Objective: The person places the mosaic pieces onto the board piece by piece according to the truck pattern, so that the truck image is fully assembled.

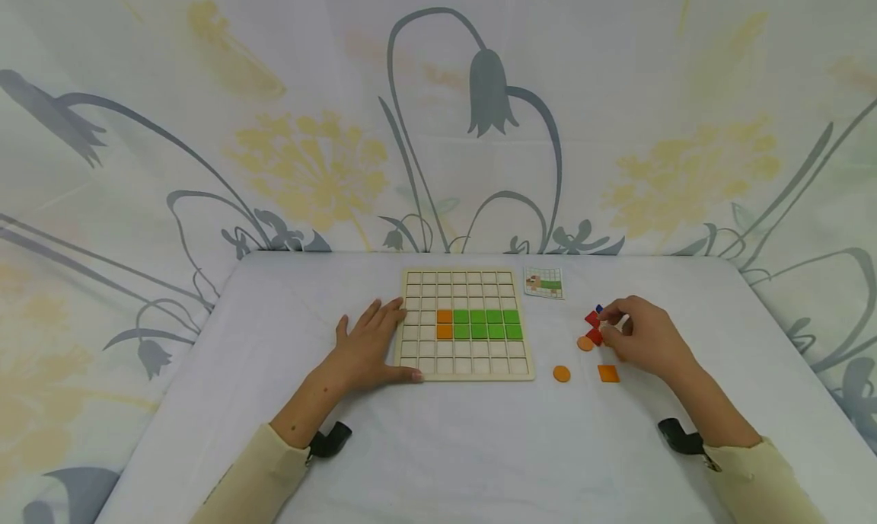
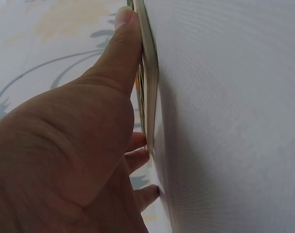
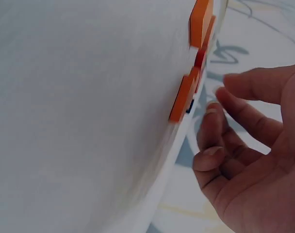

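A square wooden grid board (image 1: 464,373) lies flat on the table. Across its middle run two orange squares (image 1: 444,324) and a double row of green squares (image 1: 487,324). My left hand (image 1: 368,349) rests at the board's left side with fingers spread, thumb along the front edge. To the right, my right hand (image 1: 647,333) hovers over loose pieces, its fingers loosely bent. Thumb and forefinger stand slightly apart with nothing between them in the right wrist view. Close to these fingertips lie red squares (image 1: 593,319), a partly hidden blue piece (image 1: 599,308) and an orange disc (image 1: 585,343).
A small picture card (image 1: 544,283) showing a green and brown animal on a grid lies beyond the board's right corner. Nearer to me are another orange disc (image 1: 562,374) and a loose orange square (image 1: 607,374). A flower-patterned cloth (image 1: 438,128) hangs behind the white table (image 1: 473,448).
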### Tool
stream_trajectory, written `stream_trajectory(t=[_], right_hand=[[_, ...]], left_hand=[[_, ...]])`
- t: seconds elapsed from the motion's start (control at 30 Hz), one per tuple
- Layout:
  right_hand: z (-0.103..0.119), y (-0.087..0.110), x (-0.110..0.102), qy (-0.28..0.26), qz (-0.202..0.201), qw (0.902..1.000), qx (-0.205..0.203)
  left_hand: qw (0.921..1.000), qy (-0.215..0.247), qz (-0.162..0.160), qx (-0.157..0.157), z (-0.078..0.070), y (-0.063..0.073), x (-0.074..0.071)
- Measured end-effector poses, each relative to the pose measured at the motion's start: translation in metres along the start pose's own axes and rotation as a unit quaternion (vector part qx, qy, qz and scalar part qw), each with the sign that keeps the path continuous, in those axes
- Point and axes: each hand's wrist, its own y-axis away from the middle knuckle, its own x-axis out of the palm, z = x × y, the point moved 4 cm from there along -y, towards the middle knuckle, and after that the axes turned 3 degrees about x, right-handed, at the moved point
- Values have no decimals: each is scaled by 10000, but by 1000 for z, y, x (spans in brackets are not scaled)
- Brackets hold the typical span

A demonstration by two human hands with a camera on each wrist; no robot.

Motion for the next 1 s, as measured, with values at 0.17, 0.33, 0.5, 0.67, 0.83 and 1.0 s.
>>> stream_trajectory(t=[0.17,0.33,0.5,0.67,0.83,1.0], right_hand=[[-16,7,-6,150,130,9998,10],[-23,8,-4,203,457,9987,-21],[-23,7,-2,182,623,9979,29],[-24,7,-2,65,708,9971,285],[-22,5,-1,-12,599,9976,348],[-8,2,-3,-199,407,9989,139]], left_hand=[[10000,8,5,12,-1,0,0],[10000,-16,1,26,-1,-1,0],[10000,16,-5,10,-2,0,0],[10000,29,-3,14,-1,0,0],[10000,24,-14,23,-1,0,0],[10000,42,-27,47,-1,1,-1]])
